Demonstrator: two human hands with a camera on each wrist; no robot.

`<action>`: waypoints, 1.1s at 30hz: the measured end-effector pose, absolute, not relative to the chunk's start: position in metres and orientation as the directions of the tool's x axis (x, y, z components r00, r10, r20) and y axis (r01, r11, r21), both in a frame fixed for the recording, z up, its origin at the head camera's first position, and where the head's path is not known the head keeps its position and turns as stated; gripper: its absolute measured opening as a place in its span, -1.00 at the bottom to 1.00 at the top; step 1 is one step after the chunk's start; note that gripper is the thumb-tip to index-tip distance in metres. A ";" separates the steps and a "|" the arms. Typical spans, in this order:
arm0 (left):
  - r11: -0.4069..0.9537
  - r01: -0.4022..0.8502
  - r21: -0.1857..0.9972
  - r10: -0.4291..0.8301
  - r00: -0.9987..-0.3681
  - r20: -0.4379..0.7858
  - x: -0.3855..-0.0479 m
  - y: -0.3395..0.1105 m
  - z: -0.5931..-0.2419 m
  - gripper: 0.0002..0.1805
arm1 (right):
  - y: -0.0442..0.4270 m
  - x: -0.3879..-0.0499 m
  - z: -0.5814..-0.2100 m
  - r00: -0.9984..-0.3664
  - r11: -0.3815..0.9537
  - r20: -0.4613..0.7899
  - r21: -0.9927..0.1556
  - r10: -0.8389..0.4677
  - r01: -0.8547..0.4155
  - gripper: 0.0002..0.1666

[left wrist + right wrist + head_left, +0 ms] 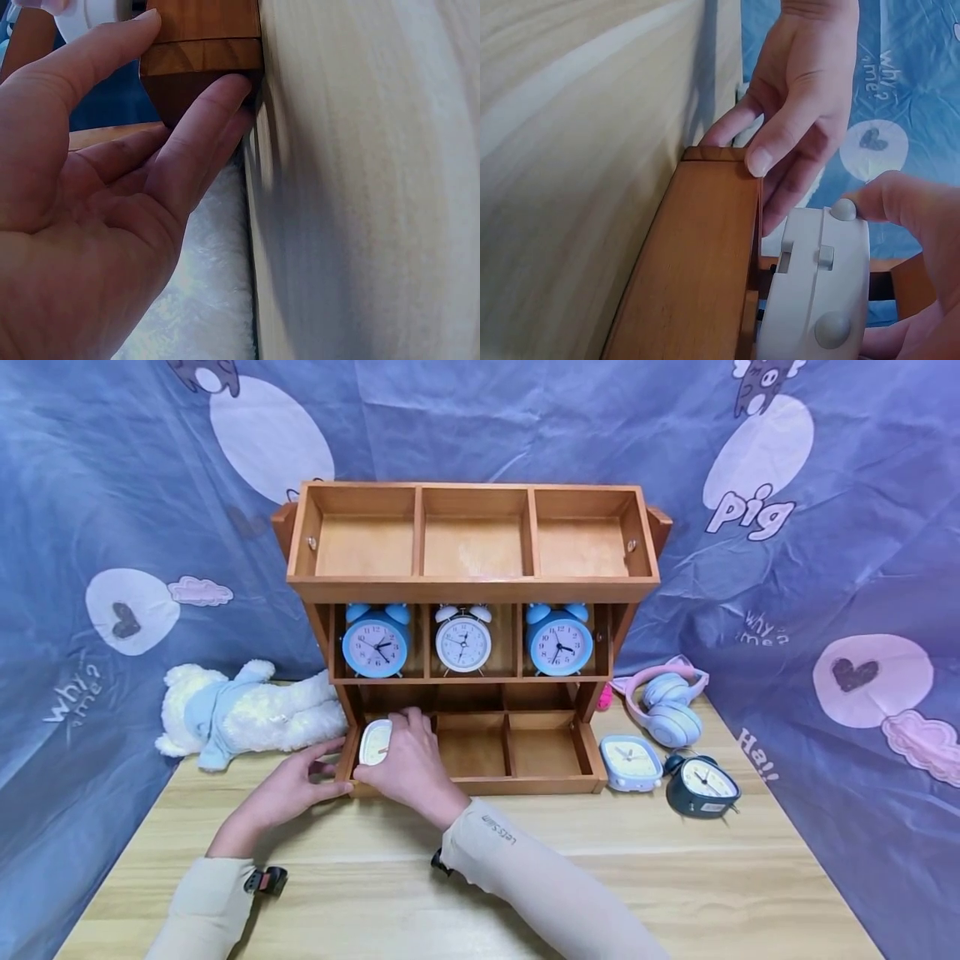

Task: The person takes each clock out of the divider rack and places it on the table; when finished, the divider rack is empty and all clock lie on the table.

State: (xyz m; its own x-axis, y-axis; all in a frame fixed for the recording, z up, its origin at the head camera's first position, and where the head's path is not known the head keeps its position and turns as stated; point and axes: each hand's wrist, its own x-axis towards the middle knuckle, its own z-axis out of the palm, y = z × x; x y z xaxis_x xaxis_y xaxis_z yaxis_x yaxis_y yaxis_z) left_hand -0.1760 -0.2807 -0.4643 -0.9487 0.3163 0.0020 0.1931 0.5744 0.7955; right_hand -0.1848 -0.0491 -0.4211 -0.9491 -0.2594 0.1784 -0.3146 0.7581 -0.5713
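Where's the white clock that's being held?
In the head view, the white clock is in the right hand, at the bottom left of the wooden shelf, near the left hand.

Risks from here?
The white clock in the right hand might snag on the wooden shelf at its front edge. The left hand, touching the shelf's front left corner, could get bumped. A hard knock might shake the blue clock above.
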 end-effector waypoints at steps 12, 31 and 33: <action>0.589 0.185 0.787 0.314 -0.949 -0.012 -0.174 -0.284 -0.464 -0.11 | -0.046 -0.162 -0.421 -0.945 0.740 0.171 -0.589 -0.281 -0.326 0.16; 0.605 0.195 0.772 0.303 -0.953 0.003 -0.176 -0.283 -0.464 -0.10 | -0.037 -0.124 -0.429 -0.926 0.709 0.179 -0.601 -0.331 -0.369 -0.01; 0.598 0.190 0.779 0.308 -0.951 -0.004 -0.176 -0.283 -0.464 -0.10 | -0.037 -0.121 -0.430 -0.921 0.714 0.188 -0.586 -0.342 -0.385 -0.05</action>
State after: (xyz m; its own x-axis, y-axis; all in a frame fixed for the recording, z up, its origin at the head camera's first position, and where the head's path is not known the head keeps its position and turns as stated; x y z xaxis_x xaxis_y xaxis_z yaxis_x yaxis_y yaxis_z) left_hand -0.1756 -0.2825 -0.4640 -0.9514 0.3080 -0.0043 0.1899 0.5976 0.7790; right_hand -0.1207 -0.0370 -0.4300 -0.9207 -0.3418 0.1883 -0.3846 0.7136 -0.5855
